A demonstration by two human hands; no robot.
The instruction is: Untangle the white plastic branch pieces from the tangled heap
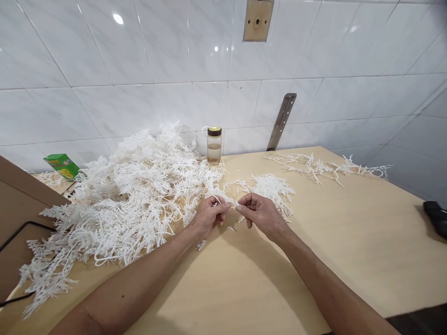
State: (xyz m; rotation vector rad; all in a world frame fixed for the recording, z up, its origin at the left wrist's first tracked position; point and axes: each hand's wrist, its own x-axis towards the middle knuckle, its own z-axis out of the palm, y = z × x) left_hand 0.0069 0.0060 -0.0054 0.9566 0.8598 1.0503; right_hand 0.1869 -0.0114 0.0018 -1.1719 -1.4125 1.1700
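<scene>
My left hand (210, 213) pinches a white plastic branch (220, 194) with fine needle-like sprigs, just off the right edge of a big heap. Close beside it, my right hand (257, 210) is closed at the fingertips on a small white sprig at the branch's tip; the fingers partly hide it. The large heap of white plastic foliage (136, 186) spreads over the table's left side. Behind my right hand lies a small pile of short white sprigs (274, 188). Several bare white stems (314, 166) lie farther back on the right.
A water bottle (214, 145) stands by the tiled wall, behind the heap. At left are a green box (62, 166) and a brown cardboard panel (24, 209). A metal bracket (281, 122) leans on the wall. Some black object (436, 218) sits at the table's right edge.
</scene>
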